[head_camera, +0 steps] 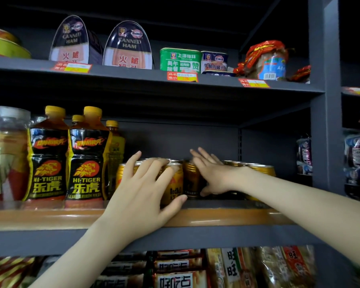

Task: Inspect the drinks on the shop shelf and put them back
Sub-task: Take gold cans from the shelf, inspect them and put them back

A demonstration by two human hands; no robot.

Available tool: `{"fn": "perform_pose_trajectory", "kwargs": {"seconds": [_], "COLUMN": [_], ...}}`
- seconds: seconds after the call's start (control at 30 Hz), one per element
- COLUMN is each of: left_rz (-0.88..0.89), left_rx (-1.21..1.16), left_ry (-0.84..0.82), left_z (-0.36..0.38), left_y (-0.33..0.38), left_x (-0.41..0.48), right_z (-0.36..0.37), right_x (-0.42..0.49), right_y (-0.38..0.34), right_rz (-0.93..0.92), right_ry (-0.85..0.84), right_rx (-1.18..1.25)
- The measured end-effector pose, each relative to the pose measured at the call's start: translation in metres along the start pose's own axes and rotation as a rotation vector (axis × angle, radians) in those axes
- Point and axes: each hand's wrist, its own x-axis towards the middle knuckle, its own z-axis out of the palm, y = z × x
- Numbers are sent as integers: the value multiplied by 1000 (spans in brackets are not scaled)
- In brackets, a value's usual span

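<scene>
Gold metal drink can with red printing [175, 183]: standing at the front of the middle shelf, just behind the orange-brown shelf lip [227, 218]. The left hand [141, 183] is grasping it, fingers [154, 165] draping over the top rim and the thumb pressing low on its 3 o'clock side.

Darker bronze-gold can [190, 177]: standing just beside the gold can at 3 o'clock. The right hand [216, 175] is resting straight, released fingers [202, 156] against its top and far side, not closing round it.

Further gold cans [262, 169]: crowding behind and at 3 o'clock, partly hidden by the right forearm.

Risks, as judged:
- The gold can is being lifted in a tight row; a tilt toward 3 o'clock is likely knocking the bronze-gold can over.
- The right forearm is lying across the row, so a careless sweep is threatening to drag cans over the lip.
- The tall black-and-yellow plastic drink bottles with yellow caps [87, 161] are standing close at 9 o'clock, and a left elbow swing could topple them.

Room:
- Open space is showing above the cans, up to the dark grey upper shelf [216, 84] at 12 o'clock.
- The grey steel upright [324, 121] is closing off 3 o'clock.
- The clearest way out is toward 6 o'clock, over the lip.
</scene>
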Motion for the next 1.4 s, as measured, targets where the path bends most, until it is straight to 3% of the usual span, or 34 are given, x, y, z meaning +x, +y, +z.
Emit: {"fn": "perform_pose_trajectory", "kwargs": {"seconds": [0.23,0.43,0.6,0.7,0.8,0.93,1.0,1.07,1.13,1.23,1.3,1.4], "left_rz": [-6,5,-80,-224,-449,-710,-847,-934,-994,-1088,-1021,-792], "left_rx": [14,21,40,-189,-797,-1801,-2130,-2309,-2337,-2138,-1870,-1576], "left_ry": [-14,-3,77,189,116,-212,-290,-368,-436,-458,-501,-540], "left_z": [-1,-2,-10,-19,-42,-42,-36,-36,-39,-39,-44,-53], "left_y": [1,2,13,49,103,150,164,175,185,194,190,186], "left_x": [1,2,-1,-16,-42,-92,-125,-157,-190,-234,-254,-278], "right_z": [-20,-23,-28,-23,-7,39,72,108,141,178,187,179], "right_x": [-31,-54,-82,-118,-162,-223,-251,-274,-296,-331,-352,-371], "right_y": [-20,-11,-1,-16,-47,-100,-127,-157,-191,-230,-244,-255], "right_rz": [-181,-234,-342,-357,-301,-236,-193,-152,-89,-25,14,165], "right_ry": [194,343,737,928,1034,1004,1019,1009,964,785,583,258], "right_rx": [-10,-207,-334,-345,-196,275,408,497,586,706,912,1476]}}
